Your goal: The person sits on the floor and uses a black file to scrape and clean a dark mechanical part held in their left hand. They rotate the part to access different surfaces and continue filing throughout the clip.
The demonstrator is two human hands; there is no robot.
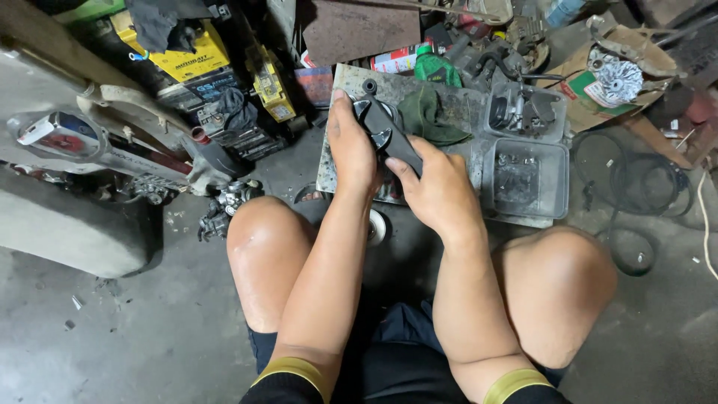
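Squatting over the slab (329, 168), I've got both my left hand (351, 146) and right hand (437, 191) wrapped tight around this black metal part (389, 135), nowhere near done I'd say, bolts sitting loose in the gray tray (557, 179) beyond.

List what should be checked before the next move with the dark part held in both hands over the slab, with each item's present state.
1. Left hand on the dark metal part: ok.
2. Right hand gripping its lower end: ok.
3. Part over the stone slab: ok.
4. Green rag apart from the hands: ok.
5. Grey trays of small parts upright beside the work: ok.
6. Part's underside seated or lifted: cannot tell.
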